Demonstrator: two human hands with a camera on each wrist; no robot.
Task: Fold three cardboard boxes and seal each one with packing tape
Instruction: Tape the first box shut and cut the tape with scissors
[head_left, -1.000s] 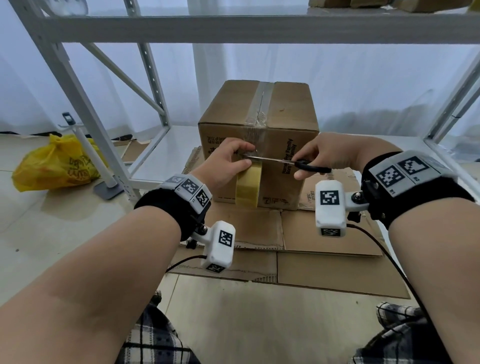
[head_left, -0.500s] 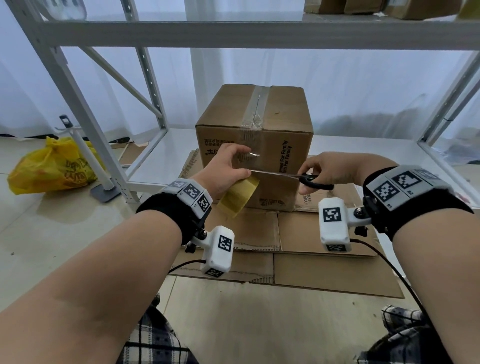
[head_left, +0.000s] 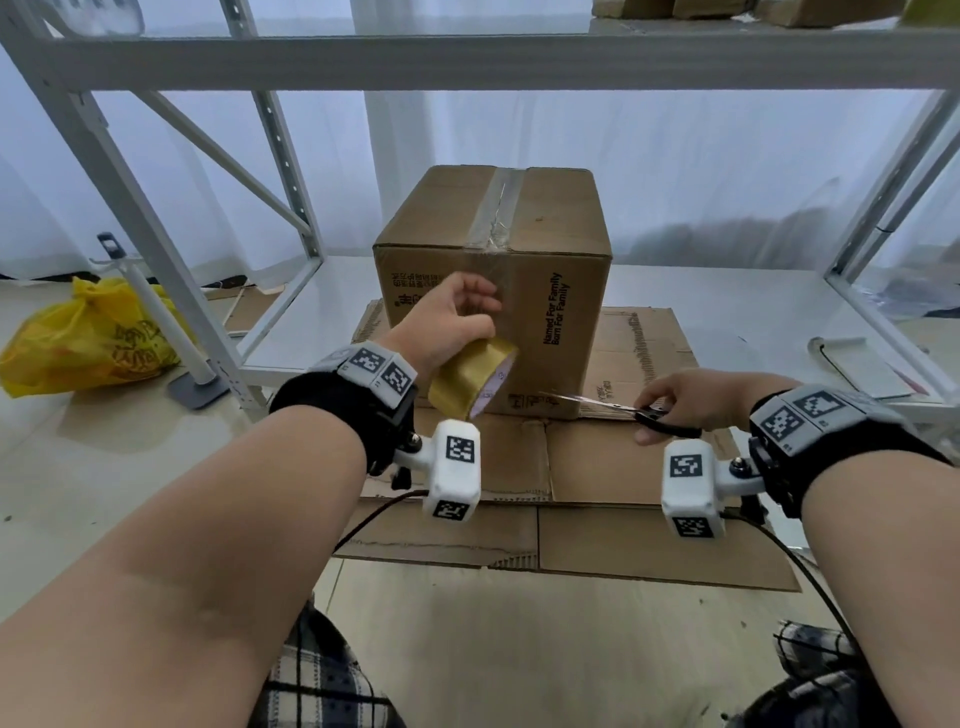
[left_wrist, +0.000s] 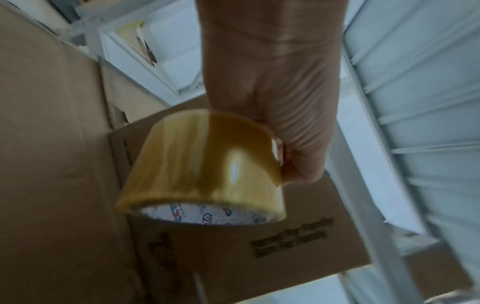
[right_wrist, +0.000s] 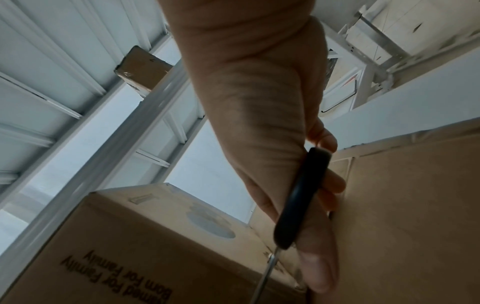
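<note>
A folded cardboard box (head_left: 550, 244) stands on flattened cardboard (head_left: 613, 467), with clear tape (head_left: 493, 208) along its top seam and down its front. My left hand (head_left: 447, 322) grips a yellowish tape roll (head_left: 470, 379) just in front of the box's lower front face; the roll (left_wrist: 205, 170) hangs tilted under my left hand (left_wrist: 272, 102). My right hand (head_left: 685, 400) holds black-handled scissors (head_left: 623, 408) low at the box's right bottom corner, blades pointing left. In the right wrist view my right hand (right_wrist: 272, 144) grips the scissors' handle (right_wrist: 301, 197) beside the box (right_wrist: 130, 246).
White metal shelving (head_left: 156, 249) frames the box, with a crossbar (head_left: 467, 62) overhead and uprights on both sides. A yellow plastic bag (head_left: 88, 338) lies on the floor at the left. More boxes (head_left: 727, 8) sit on the upper shelf. A white stand (head_left: 171, 332) rises beside the bag.
Both hands have come down from the box's front face. The tape roll has come away from the box and tilted. The scissors dropped to the box's lower right corner.
</note>
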